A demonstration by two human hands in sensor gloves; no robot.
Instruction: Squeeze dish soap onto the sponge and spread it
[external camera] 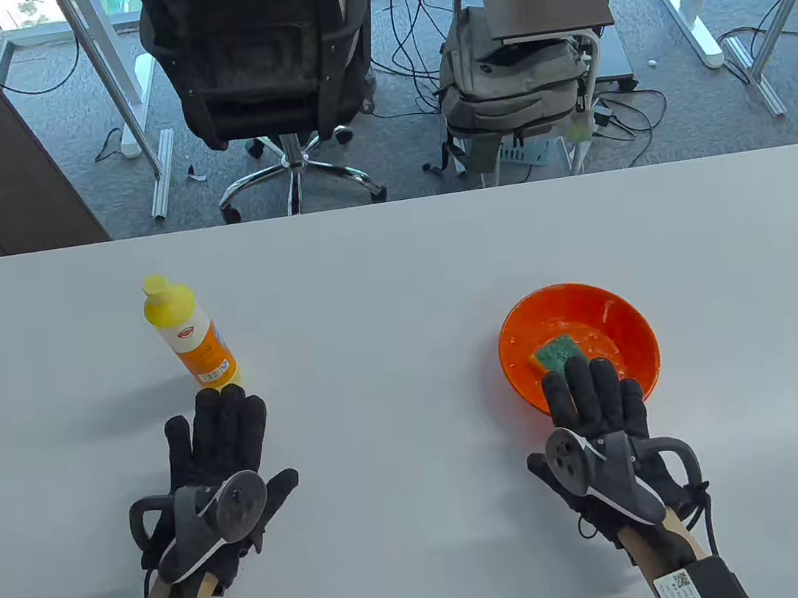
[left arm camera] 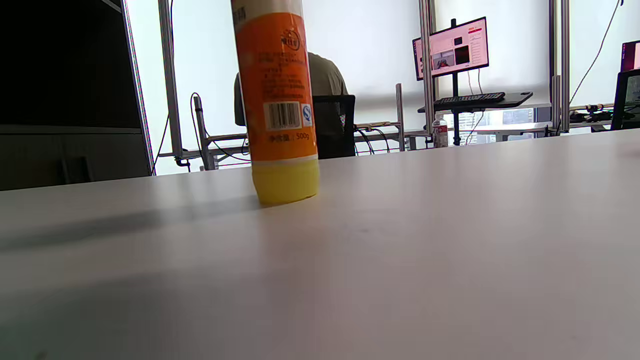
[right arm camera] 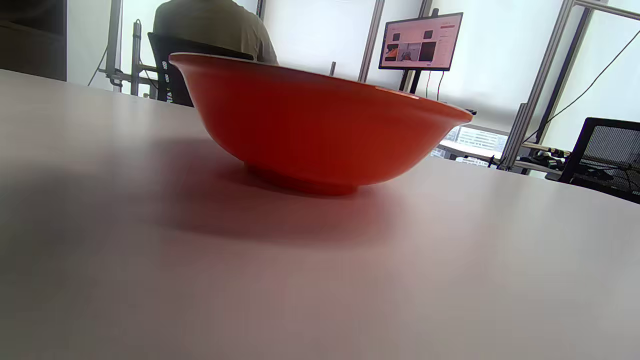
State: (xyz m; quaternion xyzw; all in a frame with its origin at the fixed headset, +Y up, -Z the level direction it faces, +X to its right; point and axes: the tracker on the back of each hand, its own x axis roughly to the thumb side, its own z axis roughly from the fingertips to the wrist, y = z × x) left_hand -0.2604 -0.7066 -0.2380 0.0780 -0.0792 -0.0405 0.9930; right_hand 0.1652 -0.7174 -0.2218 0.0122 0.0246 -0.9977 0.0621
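Table view: neither hand is gripping anything. Left hand (external camera: pixel 219 443) lies flat, fingers extended, empty; fingertips just short of the base of the soap bottle (external camera: pixel 190 333), which stands upright straight ahead of them. Whether they touch it I can't tell. Right hand (external camera: pixel 596 408) is also flat and empty, fingers reaching over the near rim of the orange bowl (external camera: pixel 631 326) toward the green sponge (external camera: pixel 559 353) lying inside, just beyond the fingertips — contact unclear.

Risks from here:
- The bottle is tall and narrow. A low push from the left fingers before they wrap around it would likely tip it away.
- The bowl sits on a small foot, seen in the right wrist view. Pressing down on the near rim could rock or slide it.
- The bowl's inside looks wet, so the sponge may slip when pinched.
- The bottle's cap appears closed — squeezing before opening gives nothing.
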